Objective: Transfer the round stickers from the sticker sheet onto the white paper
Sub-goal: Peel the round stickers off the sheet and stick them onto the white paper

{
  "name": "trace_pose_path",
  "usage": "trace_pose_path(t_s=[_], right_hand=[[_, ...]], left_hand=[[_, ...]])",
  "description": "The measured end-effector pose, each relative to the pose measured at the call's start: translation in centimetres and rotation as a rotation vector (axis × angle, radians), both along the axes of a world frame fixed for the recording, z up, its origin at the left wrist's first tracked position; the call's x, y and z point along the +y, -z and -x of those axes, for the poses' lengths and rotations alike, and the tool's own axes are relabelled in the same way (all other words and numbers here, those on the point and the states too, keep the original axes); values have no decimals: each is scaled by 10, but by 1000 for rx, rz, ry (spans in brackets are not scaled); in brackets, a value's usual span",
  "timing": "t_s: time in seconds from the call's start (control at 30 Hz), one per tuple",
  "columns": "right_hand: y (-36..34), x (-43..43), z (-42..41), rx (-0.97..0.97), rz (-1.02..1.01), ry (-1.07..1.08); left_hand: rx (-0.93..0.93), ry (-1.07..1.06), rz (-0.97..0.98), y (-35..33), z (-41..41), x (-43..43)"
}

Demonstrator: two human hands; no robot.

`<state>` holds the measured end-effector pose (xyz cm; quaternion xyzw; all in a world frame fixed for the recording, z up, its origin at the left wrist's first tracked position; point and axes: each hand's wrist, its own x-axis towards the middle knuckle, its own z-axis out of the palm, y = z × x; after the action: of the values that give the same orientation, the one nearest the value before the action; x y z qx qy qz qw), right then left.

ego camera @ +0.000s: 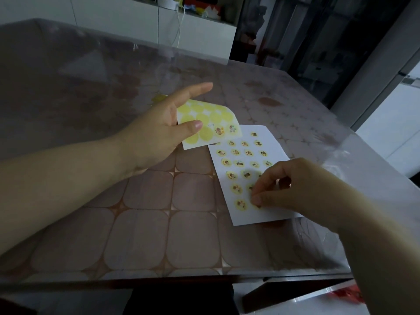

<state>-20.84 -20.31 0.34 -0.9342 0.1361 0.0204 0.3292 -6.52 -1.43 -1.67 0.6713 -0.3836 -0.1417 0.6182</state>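
My left hand [166, 128] holds the yellow sticker sheet [213, 119] lifted off the table, thumb on its face and fingers behind it. Most of its circles are bare yellow; two pictured round stickers [225, 130] sit at its lower right. The white paper [277, 144] lies flat to the right, covered with several rows of round stickers [236, 152]. My right hand [288, 189] hovers over the paper's near right part, and its thumb and forefinger pinch a round sticker [258, 204] down at the paper's surface. The hand hides the stickers beneath it.
The table [147, 223] has a brown tile-pattern cloth under a clear cover; its front edge runs close below my arms and its right edge lies just beyond the paper. A small yellow scrap [159, 97] lies behind my left hand. White cabinets stand far behind.
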Motion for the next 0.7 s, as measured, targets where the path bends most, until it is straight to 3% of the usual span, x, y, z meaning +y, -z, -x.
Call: trace_pose_path(t_s=[0.13,0.23,0.43,0.6,0.7], right_hand=[[1,-4,-3,-10,95,-20],[-13,2,-12,-129,130,-118],[-16,19,-58,-360,10,-94],[9,25,-68,-557,-226,-14],[15,25,-71,-695,-79,-39]], left_hand=[[-6,12,1,0,1,0],[0,17,13,-1,3,0],[31,0,59,-2,5,0],[73,-24,67,0,1,-1],[116,-14,94,1,1,-2]])
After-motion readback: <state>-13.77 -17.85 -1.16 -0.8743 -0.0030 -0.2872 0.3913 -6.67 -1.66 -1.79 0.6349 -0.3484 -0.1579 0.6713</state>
